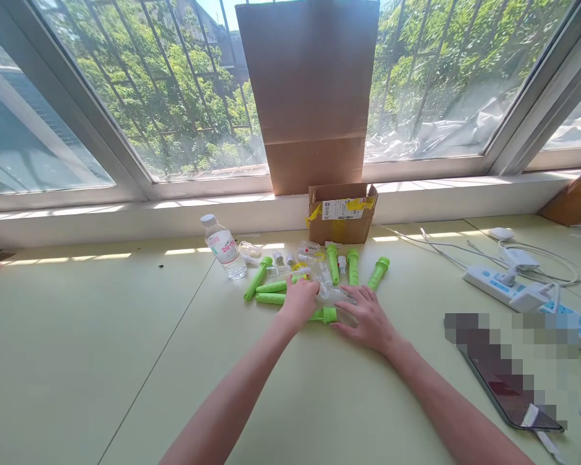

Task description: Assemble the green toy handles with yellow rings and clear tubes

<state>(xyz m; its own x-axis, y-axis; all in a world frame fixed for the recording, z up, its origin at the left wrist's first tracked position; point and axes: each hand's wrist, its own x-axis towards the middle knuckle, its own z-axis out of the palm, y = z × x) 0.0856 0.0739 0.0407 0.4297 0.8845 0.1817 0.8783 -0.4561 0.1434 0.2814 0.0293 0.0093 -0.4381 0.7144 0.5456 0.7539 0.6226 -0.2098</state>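
Note:
My left hand point(299, 302) is closed over a group of green plastic tubes; what its fingers hold is hidden. Just right of it shows a green tube with a threaded end point(327, 315), partly covered by that hand. My right hand point(366, 318) curves its fingers and thumb around a clear plastic piece point(345, 314) beside the threaded end. Other green tubes lie around: one at the left point(257, 279), one at the right point(378, 274), and several between. Beyond my hands are clear plastic pieces point(277, 272) and small white-and-grey parts point(289, 258).
A water bottle point(225, 248) with a white cap stands at the left of the pile. Behind it is an open cardboard box point(341, 223), with a tall cardboard sheet point(314, 84) against the window. At right lie a power strip point(489, 287), cables and a phone point(501, 381).

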